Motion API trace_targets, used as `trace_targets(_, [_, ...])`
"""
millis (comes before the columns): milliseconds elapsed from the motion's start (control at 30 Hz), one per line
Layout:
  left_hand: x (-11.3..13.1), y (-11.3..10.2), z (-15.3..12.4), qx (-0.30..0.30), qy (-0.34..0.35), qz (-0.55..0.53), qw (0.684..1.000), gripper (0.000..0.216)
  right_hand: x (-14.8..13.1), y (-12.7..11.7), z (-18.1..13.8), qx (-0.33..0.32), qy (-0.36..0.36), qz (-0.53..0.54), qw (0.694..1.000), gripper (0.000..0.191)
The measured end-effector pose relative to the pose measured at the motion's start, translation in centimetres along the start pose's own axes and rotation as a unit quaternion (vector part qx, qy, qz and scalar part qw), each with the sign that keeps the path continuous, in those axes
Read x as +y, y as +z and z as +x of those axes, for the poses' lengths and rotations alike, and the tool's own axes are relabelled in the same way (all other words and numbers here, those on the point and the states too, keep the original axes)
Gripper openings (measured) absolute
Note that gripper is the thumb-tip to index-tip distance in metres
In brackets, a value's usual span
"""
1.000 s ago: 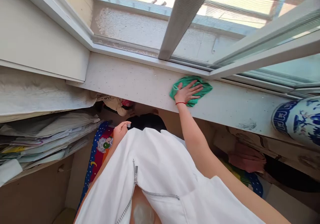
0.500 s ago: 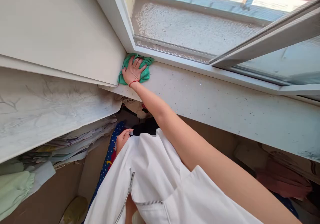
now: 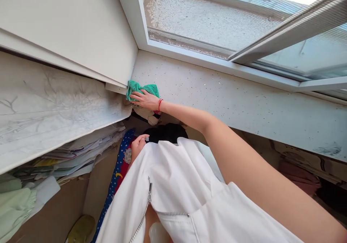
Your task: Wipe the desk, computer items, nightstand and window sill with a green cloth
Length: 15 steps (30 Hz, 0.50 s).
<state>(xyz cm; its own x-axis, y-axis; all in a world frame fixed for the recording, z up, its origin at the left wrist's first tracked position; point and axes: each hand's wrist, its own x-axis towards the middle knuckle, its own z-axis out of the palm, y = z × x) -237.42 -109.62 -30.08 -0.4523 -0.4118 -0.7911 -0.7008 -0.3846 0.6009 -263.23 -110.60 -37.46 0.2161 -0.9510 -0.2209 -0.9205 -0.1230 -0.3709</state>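
Observation:
My right hand (image 3: pixel 145 99) presses a green cloth (image 3: pixel 141 88) onto the speckled white window sill (image 3: pixel 230 98), at its front left corner next to the white cabinet side (image 3: pixel 81 33). The fingers lie flat on the cloth and a red string circles the wrist. My left hand (image 3: pixel 137 145) hangs low in front of my white zipped garment (image 3: pixel 173 192), its fingers curled around the fabric's edge, with a small object at the fingertips that I cannot make out.
An open window frame (image 3: pixel 271 44) juts over the sill's right part. Shelves on the left hold stacked papers and folded cloth (image 3: pixel 67 156). Under the sill lie a patterned blue and red fabric (image 3: pixel 119 174) and dark items.
My right hand slid the green cloth left along the sill to the back corner, then pulled it toward the sill's front left edge. My left hand stayed put.

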Motion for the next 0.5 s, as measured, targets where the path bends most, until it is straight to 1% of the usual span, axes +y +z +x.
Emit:
trace_targets(67, [-0.8,-0.9,0.0,0.015,-0.001,-0.002,1.000,0.043,-0.5,1.0,2.2,0.030,-0.021,-0.075,0.997,0.058])
trace_targets(167, [-2.3,-2.4,0.1,0.035,-0.011,0.007,0.999,0.047,-1.4,1.6,8.3,0.066,-0.020,-0.174,0.982,0.055])
trace_targets(267, [-3.2,-3.5,-0.1,0.076,-0.011,0.000,0.997,0.050,-2.3,1.0,15.5,0.074,0.022,-0.204,0.976,0.055])
trace_targets(333, [-3.2,-3.9,-0.5,0.112,-0.004,-0.015,0.994,0.050,-2.7,0.3,19.2,0.067,0.049,-0.214,0.973,0.057])
trace_targets(400, [-3.0,-4.1,-1.0,0.129,-0.007,-0.020,0.991,0.051,-2.9,0.0,20.7,0.055,0.054,-0.244,0.967,0.064])
trace_targets(433, [-2.8,-4.1,-1.2,0.127,-0.012,-0.015,0.992,0.051,-3.0,0.1,20.6,0.048,0.051,-0.268,0.961,0.069])
trace_targets(467, [-2.6,-4.1,-1.3,0.118,-0.016,-0.006,0.993,0.051,-3.0,0.4,19.7,0.043,0.047,-0.293,0.954,0.073])
trace_targets(500, [-2.4,-3.9,-1.4,0.108,-0.018,0.007,0.994,0.051,-3.0,0.8,18.2,0.038,0.044,-0.318,0.946,0.077])
